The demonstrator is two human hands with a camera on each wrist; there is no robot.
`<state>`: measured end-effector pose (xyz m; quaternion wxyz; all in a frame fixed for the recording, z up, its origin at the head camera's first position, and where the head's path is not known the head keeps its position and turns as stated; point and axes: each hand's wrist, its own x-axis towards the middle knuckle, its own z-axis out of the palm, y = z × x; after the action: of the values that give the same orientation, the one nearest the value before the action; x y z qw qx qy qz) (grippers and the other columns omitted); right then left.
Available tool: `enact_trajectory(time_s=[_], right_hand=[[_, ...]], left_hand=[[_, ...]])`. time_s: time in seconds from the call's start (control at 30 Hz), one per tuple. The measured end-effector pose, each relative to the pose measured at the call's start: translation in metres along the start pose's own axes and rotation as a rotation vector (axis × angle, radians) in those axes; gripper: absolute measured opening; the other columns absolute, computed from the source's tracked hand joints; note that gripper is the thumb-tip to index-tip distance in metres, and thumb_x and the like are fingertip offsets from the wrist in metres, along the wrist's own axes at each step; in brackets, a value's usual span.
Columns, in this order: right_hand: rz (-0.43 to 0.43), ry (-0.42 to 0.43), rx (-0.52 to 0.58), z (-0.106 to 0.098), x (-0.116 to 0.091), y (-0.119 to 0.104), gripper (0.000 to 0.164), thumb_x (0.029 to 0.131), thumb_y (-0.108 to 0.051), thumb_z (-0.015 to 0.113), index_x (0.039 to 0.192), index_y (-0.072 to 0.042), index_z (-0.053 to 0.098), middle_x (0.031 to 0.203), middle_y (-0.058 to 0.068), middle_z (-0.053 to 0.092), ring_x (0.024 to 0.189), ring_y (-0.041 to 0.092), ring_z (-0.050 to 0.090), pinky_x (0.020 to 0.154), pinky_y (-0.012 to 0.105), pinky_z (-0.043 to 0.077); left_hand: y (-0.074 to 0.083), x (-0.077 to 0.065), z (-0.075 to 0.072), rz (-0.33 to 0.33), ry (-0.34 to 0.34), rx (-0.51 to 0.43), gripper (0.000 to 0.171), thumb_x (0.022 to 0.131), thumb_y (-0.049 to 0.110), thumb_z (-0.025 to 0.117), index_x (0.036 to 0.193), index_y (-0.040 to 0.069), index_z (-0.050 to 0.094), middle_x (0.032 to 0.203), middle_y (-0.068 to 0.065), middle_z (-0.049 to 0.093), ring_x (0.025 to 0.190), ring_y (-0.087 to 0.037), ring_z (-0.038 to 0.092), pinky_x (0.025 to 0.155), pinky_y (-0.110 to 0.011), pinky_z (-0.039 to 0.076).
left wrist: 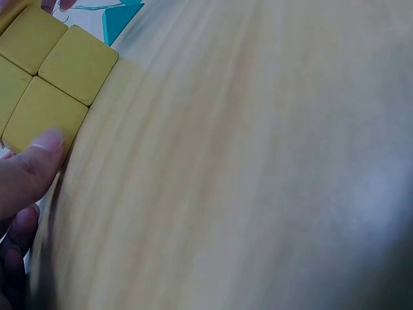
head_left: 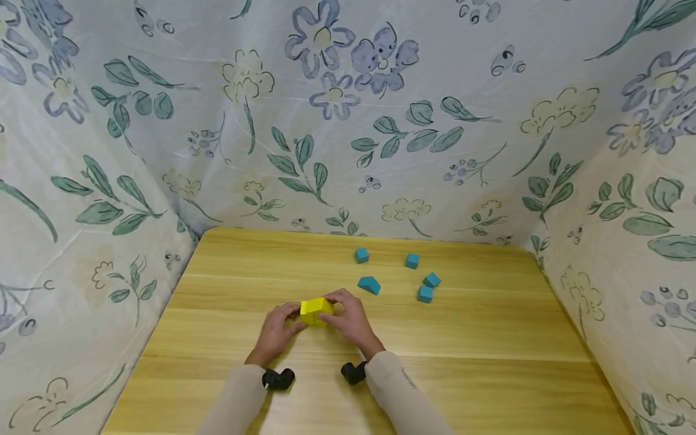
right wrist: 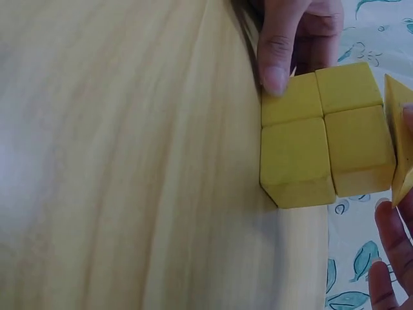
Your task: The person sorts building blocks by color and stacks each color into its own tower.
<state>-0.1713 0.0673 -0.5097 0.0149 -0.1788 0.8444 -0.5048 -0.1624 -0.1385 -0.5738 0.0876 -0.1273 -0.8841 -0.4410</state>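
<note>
Several yellow cubes [right wrist: 293, 152] stand in a two-by-two stack on the wooden table. At the stack's bottom, my left hand [head_left: 277, 332] grips a cube [left wrist: 48, 110], thumb on its near face and fingers round behind. My right hand [head_left: 352, 320] pinches a yellow triangular block [right wrist: 401, 145] by its ends at the top of the stack. Whether that block touches the cubes all along cannot be told. Its far side and part of my right hand are cut off in the right wrist view.
Behind the stack lies a blue wedge-like block [head_left: 370, 285]. Farther back are a blue cube [head_left: 361, 255] and another blue cube [head_left: 412, 261]. Two more blue cubes [head_left: 426, 294] sit close together at the right. Floral cloth [head_left: 348, 151] walls in the table [head_left: 489, 374].
</note>
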Motion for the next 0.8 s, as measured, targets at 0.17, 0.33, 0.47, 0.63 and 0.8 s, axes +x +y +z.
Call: enact_trajectory(time_s=[0.17, 0.33, 0.47, 0.63, 0.8], right_hand=[[0.019, -0.021, -0.020, 0.004, 0.003, 0.001, 0.034, 0.086, -0.018, 0.073, 0.116, -0.003, 0.067, 0.109, 0.005, 0.061, 0.103, 0.022, 0.058, 0.094, 0.043, 0.047], [0.018, -0.030, -0.035, 0.007, 0.007, 0.001, 0.035, 0.086, -0.018, 0.074, 0.117, -0.004, 0.067, 0.109, 0.004, 0.061, 0.103, 0.022, 0.058, 0.094, 0.042, 0.047], [0.015, -0.040, -0.045, 0.008, 0.009, 0.000, 0.034, 0.086, -0.018, 0.074, 0.117, -0.004, 0.067, 0.109, 0.004, 0.061, 0.104, 0.022, 0.058, 0.095, 0.041, 0.047], [0.001, -0.054, -0.061, 0.009, 0.010, -0.001, 0.035, 0.087, -0.017, 0.073, 0.119, -0.004, 0.066, 0.111, 0.005, 0.060, 0.105, 0.022, 0.058, 0.095, 0.041, 0.048], [0.010, -0.062, -0.058, 0.010, 0.010, -0.002, 0.036, 0.087, -0.018, 0.073, 0.120, -0.004, 0.066, 0.112, 0.005, 0.061, 0.106, 0.023, 0.058, 0.095, 0.041, 0.047]], left_hand=[[0.001, 0.001, 0.000, -0.012, -0.006, 0.004, 0.037, 0.078, 0.013, 0.080, 0.112, 0.002, 0.068, 0.108, -0.007, 0.069, 0.094, -0.023, 0.059, 0.085, -0.045, 0.046], [0.001, 0.001, 0.000, -0.021, -0.010, 0.011, 0.037, 0.078, 0.012, 0.079, 0.112, 0.002, 0.068, 0.108, -0.007, 0.069, 0.094, -0.023, 0.059, 0.085, -0.045, 0.046], [0.001, 0.001, 0.000, -0.016, -0.006, 0.005, 0.037, 0.077, 0.011, 0.080, 0.111, 0.002, 0.068, 0.108, -0.008, 0.069, 0.094, -0.024, 0.059, 0.085, -0.045, 0.046], [0.000, 0.002, 0.001, -0.013, -0.006, 0.011, 0.037, 0.077, 0.011, 0.080, 0.111, 0.002, 0.069, 0.109, -0.008, 0.069, 0.094, -0.023, 0.059, 0.085, -0.044, 0.046], [-0.001, 0.002, 0.001, -0.012, -0.006, 0.016, 0.037, 0.077, 0.012, 0.080, 0.111, 0.002, 0.069, 0.109, -0.007, 0.069, 0.093, -0.022, 0.059, 0.084, -0.044, 0.046]])
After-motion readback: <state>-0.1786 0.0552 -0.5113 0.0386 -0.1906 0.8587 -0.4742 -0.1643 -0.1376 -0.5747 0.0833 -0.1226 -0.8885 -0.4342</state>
